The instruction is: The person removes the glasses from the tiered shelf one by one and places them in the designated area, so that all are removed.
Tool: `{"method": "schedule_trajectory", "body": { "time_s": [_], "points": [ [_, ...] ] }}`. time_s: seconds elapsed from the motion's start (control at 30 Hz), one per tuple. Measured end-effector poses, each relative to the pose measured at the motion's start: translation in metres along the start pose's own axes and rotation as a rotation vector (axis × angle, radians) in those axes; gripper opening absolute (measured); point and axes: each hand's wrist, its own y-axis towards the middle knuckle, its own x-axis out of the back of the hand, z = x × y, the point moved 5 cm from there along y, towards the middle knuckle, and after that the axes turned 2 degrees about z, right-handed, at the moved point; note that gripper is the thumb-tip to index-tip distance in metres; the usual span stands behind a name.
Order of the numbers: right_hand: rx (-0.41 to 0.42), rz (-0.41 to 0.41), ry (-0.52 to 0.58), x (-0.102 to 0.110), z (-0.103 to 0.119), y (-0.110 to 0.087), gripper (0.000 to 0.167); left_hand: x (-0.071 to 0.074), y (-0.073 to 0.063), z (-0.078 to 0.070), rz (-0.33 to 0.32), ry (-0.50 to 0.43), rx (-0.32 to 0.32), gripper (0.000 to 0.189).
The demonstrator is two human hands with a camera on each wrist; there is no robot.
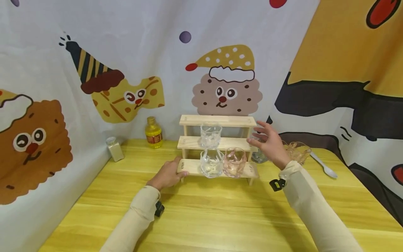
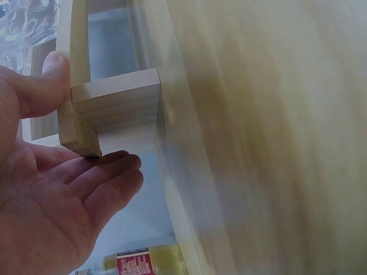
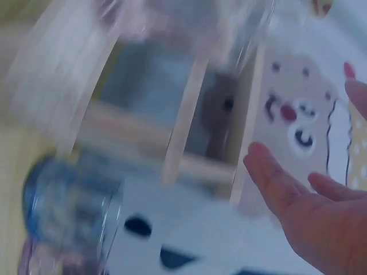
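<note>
Your L hand has the wooden rack by the L end of its btm tier: L-wrist cam shows thumb on the shelf, fingers round the other side, so it's clamped on that end. Your R hand has fingers & thumb spread apart, just beside the rack's R end, nr the top & mid tiers; can't tell if a fingertip touches the wood. Rack stands on the table, 3 tiers rising toward the printed cloth behind it.

On the rack: a clear glass on the mid tier; a 2nd clear glass on the btm tier, approx. in front of it; a pink glass same tier, just to its R.

R of the rack, partly behind your R hand: a bluish glass, then a tan stringy item (can't tell what), then a white spoon farther R.

L of the rack, set back: a yellow bottle w/ red label; farther L, a small lidded jar w/ pale contents.
</note>
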Motion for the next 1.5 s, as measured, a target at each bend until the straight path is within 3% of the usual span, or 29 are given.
{"method": "schedule_trajectory", "body": {
  "time_s": [0.13, 0.37, 0.7, 1.07, 1.37, 1.5],
  "points": [
    [0.006, 0.07, 0.053, -0.025, 0.013, 0.005, 0.084, 0.0, 0.001, 0.0, 0.005, -0.005, -0.003, 0.069],
    [0.003, 0.121, 0.092, -0.058, 0.022, 0.019, 0.082, -0.001, 0.0, -0.001, 0.005, 0.004, -0.004, 0.069],
    [-0.024, 0.169, 0.196, -0.08, 0.028, 0.033, 0.081, -0.001, -0.002, 0.0, 0.011, -0.009, 0.014, 0.07],
    [-0.104, 0.13, 0.154, -0.1, 0.03, 0.045, 0.085, -0.002, -0.002, 0.0, 0.002, -0.011, 0.006, 0.068],
    [-0.115, 0.052, 0.077, -0.114, 0.04, 0.052, 0.094, -0.002, 0.0, 0.001, 0.0, -0.011, 0.01, 0.07],
    [-0.129, 0.03, 0.092, -0.119, 0.04, 0.058, 0.098, -0.002, 0.001, 0.001, -0.006, -0.01, 0.005, 0.07]
  ]
}}
